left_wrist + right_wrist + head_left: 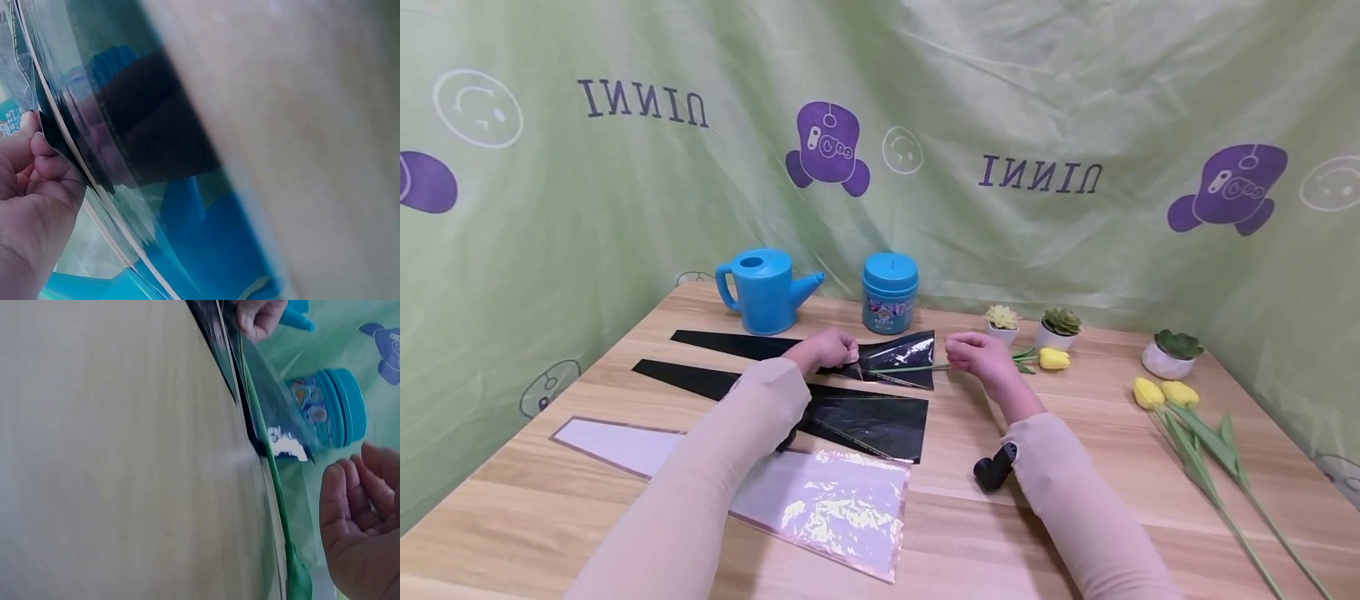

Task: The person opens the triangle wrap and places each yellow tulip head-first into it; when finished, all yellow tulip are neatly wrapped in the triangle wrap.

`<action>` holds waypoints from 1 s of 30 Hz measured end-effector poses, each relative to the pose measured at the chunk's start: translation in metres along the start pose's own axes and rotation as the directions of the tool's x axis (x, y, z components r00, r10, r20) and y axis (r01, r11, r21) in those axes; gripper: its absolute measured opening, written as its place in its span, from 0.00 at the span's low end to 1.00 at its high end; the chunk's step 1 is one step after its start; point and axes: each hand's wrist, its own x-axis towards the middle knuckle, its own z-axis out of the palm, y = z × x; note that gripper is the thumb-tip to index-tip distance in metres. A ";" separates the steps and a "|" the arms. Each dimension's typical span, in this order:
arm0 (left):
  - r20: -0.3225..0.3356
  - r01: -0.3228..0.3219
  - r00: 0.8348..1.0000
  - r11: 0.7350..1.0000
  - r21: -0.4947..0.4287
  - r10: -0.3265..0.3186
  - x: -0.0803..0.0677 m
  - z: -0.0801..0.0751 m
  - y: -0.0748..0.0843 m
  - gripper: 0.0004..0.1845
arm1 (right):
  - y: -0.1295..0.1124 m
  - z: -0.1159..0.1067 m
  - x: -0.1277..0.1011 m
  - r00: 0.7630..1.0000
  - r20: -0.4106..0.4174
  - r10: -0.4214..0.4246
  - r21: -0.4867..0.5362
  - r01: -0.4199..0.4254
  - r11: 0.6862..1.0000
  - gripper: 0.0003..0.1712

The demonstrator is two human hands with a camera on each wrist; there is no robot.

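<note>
Head view, centre of frame: left hand (824, 350) pinches the mouth edge of the rear black sleeve (895, 358), fingers curled on the film. Right hand (977, 354) sits just right of it over the tulip (1052, 358) stem, fingers loosely curled; right wrist view shows them relaxed, apart from the stem. Stem end lies inside the sleeve mouth. Risk, judged: thin film could crease or slip from the pinch, and the stem snag its edge.
</note>
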 end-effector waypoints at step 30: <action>-0.010 0.028 1.000 1.000 -0.011 -0.028 0.002 0.000 0.001 0.10 | 0.020 -0.046 0.008 0.956 0.175 -0.235 -0.748 0.284 0.600 0.09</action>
